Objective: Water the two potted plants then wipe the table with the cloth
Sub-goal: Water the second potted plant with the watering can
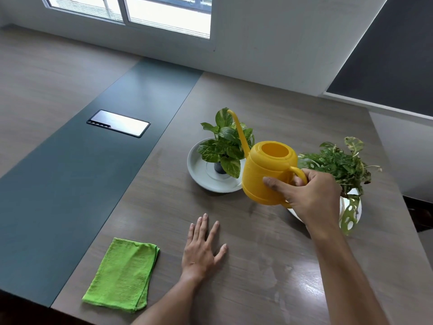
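The right hand (pixel 311 195) grips the yellow watering can (pixel 267 174) above the desk (pixel 269 266), between both plants. Left hand (pixel 201 249) lies flat, empty. Tip slowly, spout over soil. The cloth (pixel 123 273) waits nearby.

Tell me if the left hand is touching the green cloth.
Apart. The head view shows bare table between the left hand, flat on the table, and the cloth.

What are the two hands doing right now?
Left hand: open, flat on the table, holding nothing.
Right hand: closed on the handle of the yellow watering can.
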{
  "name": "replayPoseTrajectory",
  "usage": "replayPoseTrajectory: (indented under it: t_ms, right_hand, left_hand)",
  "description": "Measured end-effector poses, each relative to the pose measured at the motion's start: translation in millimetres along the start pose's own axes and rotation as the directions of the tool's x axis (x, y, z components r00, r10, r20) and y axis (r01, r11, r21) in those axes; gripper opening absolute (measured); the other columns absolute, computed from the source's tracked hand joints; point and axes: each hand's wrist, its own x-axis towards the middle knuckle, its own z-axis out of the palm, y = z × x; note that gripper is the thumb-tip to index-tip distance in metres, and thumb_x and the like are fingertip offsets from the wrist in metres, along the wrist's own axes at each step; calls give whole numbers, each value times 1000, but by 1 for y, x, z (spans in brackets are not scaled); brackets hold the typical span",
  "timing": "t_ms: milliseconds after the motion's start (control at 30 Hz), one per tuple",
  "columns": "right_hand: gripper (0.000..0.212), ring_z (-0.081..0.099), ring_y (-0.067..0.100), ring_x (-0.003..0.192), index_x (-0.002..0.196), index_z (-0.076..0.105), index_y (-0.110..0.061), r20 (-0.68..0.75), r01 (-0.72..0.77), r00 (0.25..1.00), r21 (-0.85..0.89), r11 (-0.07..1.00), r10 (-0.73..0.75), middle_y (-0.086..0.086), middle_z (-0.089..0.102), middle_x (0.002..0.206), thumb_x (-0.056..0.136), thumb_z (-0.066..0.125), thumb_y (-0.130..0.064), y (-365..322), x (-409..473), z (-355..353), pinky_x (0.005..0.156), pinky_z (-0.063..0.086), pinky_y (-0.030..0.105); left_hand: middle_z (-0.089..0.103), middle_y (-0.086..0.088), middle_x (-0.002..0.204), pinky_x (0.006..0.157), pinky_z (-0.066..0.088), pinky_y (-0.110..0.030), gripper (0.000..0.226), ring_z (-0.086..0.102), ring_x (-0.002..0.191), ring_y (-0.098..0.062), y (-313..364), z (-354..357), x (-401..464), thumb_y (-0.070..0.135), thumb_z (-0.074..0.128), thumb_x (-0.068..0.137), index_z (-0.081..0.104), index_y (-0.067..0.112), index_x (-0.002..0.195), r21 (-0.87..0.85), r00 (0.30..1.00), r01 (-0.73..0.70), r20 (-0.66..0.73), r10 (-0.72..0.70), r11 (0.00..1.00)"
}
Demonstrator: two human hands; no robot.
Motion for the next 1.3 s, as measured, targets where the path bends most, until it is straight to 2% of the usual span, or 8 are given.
replayPoseTrajectory:
  t_ms: [233,300,467,600,667,1000,1167,1300]
  right_hand:
    - [62,36,15,49,54,44,-7,6,-16,1000,0,1000,16,-4,40,49,56,90,-48,0,-1,-3,50,44,42]
    - [61,37,15,50,54,45,-8,8,-23,1000,5,1000,23,-4,40,50,56,90,-48,0,-2,-4,51,47,45]
    - [65,40,16,52,65,57,6,11,-31,999,-2,1000,31,-2,43,51,56,90,-50,1,0,-4,54,50,45]
    - [62,38,13,47,51,39,-15,-2,-12,1000,13,1000,12,-2,44,48,56,90,-48,1,-2,-5,48,42,35]
    - [62,40,13,47,51,36,-19,-3,-9,1000,19,1000,10,-1,47,49,56,91,-48,1,-1,-5,49,44,35]
    - [63,36,15,47,50,34,-19,-8,-17,1000,19,1000,17,-1,43,48,54,89,-51,7,2,-9,49,41,35]
    - [65,34,14,45,49,32,-21,-24,-1,1000,18,1000,2,-4,41,45,54,90,-50,10,3,-12,47,35,29]
    - [66,34,15,45,49,32,-21,-35,-3,999,8,1000,3,-2,41,45,54,91,-48,13,3,-13,48,35,30]
  left_hand:
    - [11,-13,162,120,9,-44,72,10,150,-27,0,1,0,65,35,92,30,26,152,-8,1000,8,9,-8,1000]
    - [11,-13,162,120,9,-44,72,10,150,-27,0,1,0,65,35,92,29,26,152,-8,1000,10,8,-10,1000]
    - [12,-13,162,120,10,-44,72,11,150,-27,0,1,-1,65,35,92,30,26,152,-12,1000,10,9,-10,1000]
    - [19,-15,161,118,15,-45,70,19,148,-28,-1,1,0,64,39,91,36,25,150,-7,1000,9,17,-9,1000]
    - [23,-16,159,117,16,-45,70,23,147,-29,0,1,0,63,41,91,39,24,148,-1,1000,6,13,-6,1000]
    - [14,-13,162,119,10,-44,71,13,150,-27,0,1,-2,65,36,92,31,27,152,-14,1000,11,10,-11,1000]
    - [19,-14,161,118,13,-44,71,17,149,-27,1,0,-1,64,40,91,35,26,150,-23,1000,9,1,-9,1000]
    - [21,-14,160,117,13,-44,71,19,148,-27,1,1,-1,64,41,90,36,26,150,-26,1000,9,-1,-9,1000]
